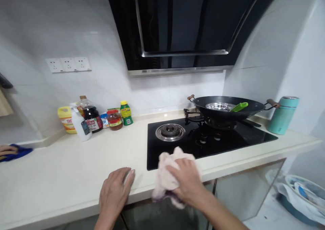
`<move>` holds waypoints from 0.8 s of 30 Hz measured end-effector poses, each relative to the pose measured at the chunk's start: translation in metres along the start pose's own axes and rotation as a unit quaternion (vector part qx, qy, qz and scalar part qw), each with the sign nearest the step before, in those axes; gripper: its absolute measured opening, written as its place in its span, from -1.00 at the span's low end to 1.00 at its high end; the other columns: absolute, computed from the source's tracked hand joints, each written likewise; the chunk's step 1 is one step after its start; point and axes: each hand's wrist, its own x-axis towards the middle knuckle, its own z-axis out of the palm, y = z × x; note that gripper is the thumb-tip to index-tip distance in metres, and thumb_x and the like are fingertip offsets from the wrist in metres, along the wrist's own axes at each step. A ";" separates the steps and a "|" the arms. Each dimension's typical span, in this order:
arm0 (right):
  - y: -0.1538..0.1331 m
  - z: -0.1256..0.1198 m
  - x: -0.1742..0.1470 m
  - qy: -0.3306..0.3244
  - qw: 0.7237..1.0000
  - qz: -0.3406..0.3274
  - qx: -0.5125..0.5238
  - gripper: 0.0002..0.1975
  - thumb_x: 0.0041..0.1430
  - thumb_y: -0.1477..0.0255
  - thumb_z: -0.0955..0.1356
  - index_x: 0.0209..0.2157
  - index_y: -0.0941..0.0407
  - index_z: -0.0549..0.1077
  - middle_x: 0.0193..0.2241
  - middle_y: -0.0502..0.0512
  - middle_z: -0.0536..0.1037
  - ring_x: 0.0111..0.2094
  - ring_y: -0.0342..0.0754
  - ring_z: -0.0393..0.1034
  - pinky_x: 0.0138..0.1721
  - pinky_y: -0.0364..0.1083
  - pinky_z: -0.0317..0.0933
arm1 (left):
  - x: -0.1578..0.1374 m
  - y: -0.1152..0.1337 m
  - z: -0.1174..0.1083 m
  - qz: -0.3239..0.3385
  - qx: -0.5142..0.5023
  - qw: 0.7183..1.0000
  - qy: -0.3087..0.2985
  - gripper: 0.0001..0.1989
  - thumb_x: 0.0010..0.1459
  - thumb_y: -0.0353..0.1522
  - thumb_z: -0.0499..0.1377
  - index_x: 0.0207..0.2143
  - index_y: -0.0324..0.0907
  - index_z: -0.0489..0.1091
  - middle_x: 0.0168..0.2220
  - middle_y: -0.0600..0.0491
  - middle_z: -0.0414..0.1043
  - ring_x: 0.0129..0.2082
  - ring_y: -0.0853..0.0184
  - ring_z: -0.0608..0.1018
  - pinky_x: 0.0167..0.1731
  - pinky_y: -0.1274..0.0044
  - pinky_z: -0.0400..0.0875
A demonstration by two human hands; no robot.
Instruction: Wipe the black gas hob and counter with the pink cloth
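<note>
Right hand [187, 177] grasps cloth [164, 175], bunched over front edges of hob [156, 152] and counter [111, 152]; left hand [114, 189] rests flat on counter, holding nothing. Work with cloth looks under way; how much is done or left, can't tell. Wok [223, 116], on hob, contains metal dish [217, 106] and green handle [239, 107]. Dark liquid in bottle [90, 114]; reddish-brown contents in jar [114, 120].

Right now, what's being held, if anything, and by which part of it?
The right hand holds the cloth by its bunched middle, from above; the left hand rests on the counter, holding nothing.
</note>
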 end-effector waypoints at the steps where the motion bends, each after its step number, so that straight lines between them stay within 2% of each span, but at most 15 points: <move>1: -0.018 0.005 0.009 -0.014 0.999 -0.031 0.024 -0.44 0.13 0.11 0.45 0.16 -0.14 0.39 0.03 0.16 0.39 -0.02 0.18 0.19 -0.01 0.15 0.06 | 0.001 -0.002 0.000 0.003 0.000 1.000 -0.002 -0.53 0.32 0.00 -0.03 -0.13 -0.05 0.56 -0.05 0.04 0.62 0.04 0.10 0.55 0.05 0.28 0.39; 3: -0.042 0.012 0.025 -0.024 0.995 -0.084 0.054 -0.47 0.18 0.07 0.41 0.17 -0.16 0.37 0.09 0.15 0.36 0.05 0.18 0.17 0.08 0.19 0.02 | 0.003 -0.007 0.001 0.012 -0.002 1.000 -0.005 -0.53 0.31 0.01 -0.03 -0.15 -0.03 0.56 -0.06 0.05 0.63 0.02 0.11 0.56 0.05 0.30 0.40; 5: -0.050 0.014 0.038 -0.029 0.990 -0.114 0.075 -0.49 0.21 0.01 0.38 0.14 -0.15 0.39 0.18 0.14 0.30 0.16 0.21 0.11 0.18 0.25 -0.07 | 0.005 -0.011 0.001 0.019 -0.001 1.000 -0.009 -0.54 0.30 0.01 -0.03 -0.15 -0.01 0.55 -0.07 0.06 0.63 0.01 0.12 0.57 0.04 0.31 0.41; 7: -0.045 0.012 0.046 -0.039 0.987 -0.124 0.096 -0.49 0.20 -0.03 0.38 0.11 -0.14 0.42 0.24 0.13 0.28 0.23 0.21 0.08 0.24 0.27 -0.14 | 0.006 -0.013 0.001 0.020 0.000 1.000 -0.018 -0.54 0.29 0.02 -0.03 -0.15 -0.01 0.55 -0.07 0.06 0.63 0.00 0.12 0.58 0.03 0.31 0.41; 9: -0.030 0.007 0.049 -0.050 0.985 -0.123 0.112 -0.50 0.18 0.01 0.40 0.11 -0.13 0.42 0.22 0.10 0.33 0.23 0.16 0.13 0.25 0.22 -0.09 | 0.007 -0.014 0.000 0.016 0.002 1.000 -0.026 -0.52 0.28 0.03 -0.03 -0.15 -0.02 0.55 -0.07 0.05 0.63 0.01 0.10 0.57 0.04 0.29 0.41; 11: -0.008 0.000 0.048 -0.049 0.987 -0.103 0.109 -0.49 0.15 0.09 0.43 0.12 -0.14 0.42 0.17 0.05 0.41 0.19 0.10 0.21 0.22 0.13 0.00 | 0.008 -0.013 0.000 0.008 0.004 0.999 -0.032 -0.51 0.27 0.04 -0.03 -0.15 -0.03 0.55 -0.06 0.05 0.63 0.03 0.09 0.57 0.07 0.28 0.40; 13: 0.022 -0.010 0.042 -0.034 0.994 -0.056 0.087 -0.48 0.10 0.16 0.45 0.12 -0.14 0.42 0.15 0.03 0.45 0.17 0.09 0.26 0.18 0.09 0.06 | 0.009 -0.012 -0.001 -0.002 0.004 0.999 -0.037 -0.49 0.27 0.05 -0.04 -0.14 -0.03 0.55 -0.06 0.04 0.63 0.04 0.09 0.56 0.10 0.27 0.39; 18: 0.111 -0.040 0.003 0.022 0.998 0.061 0.028 -0.51 0.15 0.36 0.34 0.15 -0.05 0.44 0.20 0.11 0.45 0.22 0.14 0.26 0.19 0.14 0.09 | 0.009 -0.009 -0.003 -0.010 0.007 0.999 -0.044 -0.48 0.27 0.04 -0.07 -0.14 -0.04 0.55 -0.04 0.03 0.62 0.05 0.08 0.56 0.10 0.26 0.38; 24: 0.214 -0.071 -0.051 0.101 0.982 0.155 -0.046 -0.51 0.12 0.30 0.31 0.10 0.06 0.48 0.15 0.20 0.49 0.17 0.16 0.32 0.21 0.11 0.13 | 0.008 -0.010 -0.001 -0.012 0.004 0.999 -0.044 -0.46 0.27 0.06 -0.05 -0.12 -0.06 0.55 -0.03 0.01 0.62 0.06 0.08 0.55 0.11 0.26 0.37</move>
